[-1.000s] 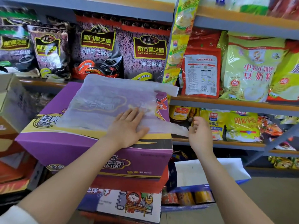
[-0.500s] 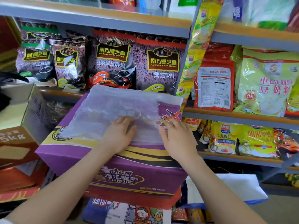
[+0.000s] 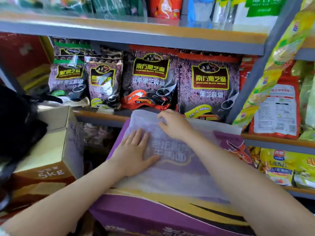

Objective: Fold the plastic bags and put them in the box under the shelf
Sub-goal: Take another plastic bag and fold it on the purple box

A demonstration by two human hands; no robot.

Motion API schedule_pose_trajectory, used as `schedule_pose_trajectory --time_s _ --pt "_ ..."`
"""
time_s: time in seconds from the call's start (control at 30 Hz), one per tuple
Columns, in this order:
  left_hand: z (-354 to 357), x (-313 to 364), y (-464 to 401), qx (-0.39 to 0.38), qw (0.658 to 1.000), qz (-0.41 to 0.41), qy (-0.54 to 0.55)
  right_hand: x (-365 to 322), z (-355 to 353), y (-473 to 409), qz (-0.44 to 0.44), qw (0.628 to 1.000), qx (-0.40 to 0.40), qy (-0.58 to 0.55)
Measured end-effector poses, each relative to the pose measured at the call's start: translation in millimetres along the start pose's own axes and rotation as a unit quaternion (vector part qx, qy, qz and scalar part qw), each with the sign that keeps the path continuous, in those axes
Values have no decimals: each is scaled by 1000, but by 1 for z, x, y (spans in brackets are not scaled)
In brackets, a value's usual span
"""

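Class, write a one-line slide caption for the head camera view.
Left hand presses a clear plastic bag flat on a purple box while the right hand pinches its far edge.

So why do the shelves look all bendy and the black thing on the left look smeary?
In the head view, the wide lens bows the shelf toward the edges; the black thing at the left edge is blurred beyond telling; the plastic bag under the left hand and right hand looks milky, dimming the box print.

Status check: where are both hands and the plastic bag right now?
Left hand flat on plastic bag. Right hand fingering bag's far edge. Bag atop purple box. Nothing in the way.
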State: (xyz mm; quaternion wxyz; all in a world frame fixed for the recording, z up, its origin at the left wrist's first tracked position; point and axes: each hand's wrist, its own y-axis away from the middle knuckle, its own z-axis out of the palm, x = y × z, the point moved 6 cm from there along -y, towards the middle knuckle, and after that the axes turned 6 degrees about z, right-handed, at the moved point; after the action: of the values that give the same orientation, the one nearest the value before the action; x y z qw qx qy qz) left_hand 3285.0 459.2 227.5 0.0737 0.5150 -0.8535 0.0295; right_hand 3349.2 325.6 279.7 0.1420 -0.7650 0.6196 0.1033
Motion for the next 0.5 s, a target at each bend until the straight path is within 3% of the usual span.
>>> schedule_pose_trajectory --time_s 0.13,0.27,0.37,0.5 --pt "-12 -3 20 11 999 39 -29 5 9 -22 53 998 -28 23" --pt "-45 -22 -5 158 986 41 39 3 10 -25 25 1000 -6 -9" --pt "-62 -36 -46 220 966 114 75 1 7 -26 7 1000 -10 2" --pt "-55 -32 -84 164 963 210 41 -3 1 -19 7 998 -56 -5"
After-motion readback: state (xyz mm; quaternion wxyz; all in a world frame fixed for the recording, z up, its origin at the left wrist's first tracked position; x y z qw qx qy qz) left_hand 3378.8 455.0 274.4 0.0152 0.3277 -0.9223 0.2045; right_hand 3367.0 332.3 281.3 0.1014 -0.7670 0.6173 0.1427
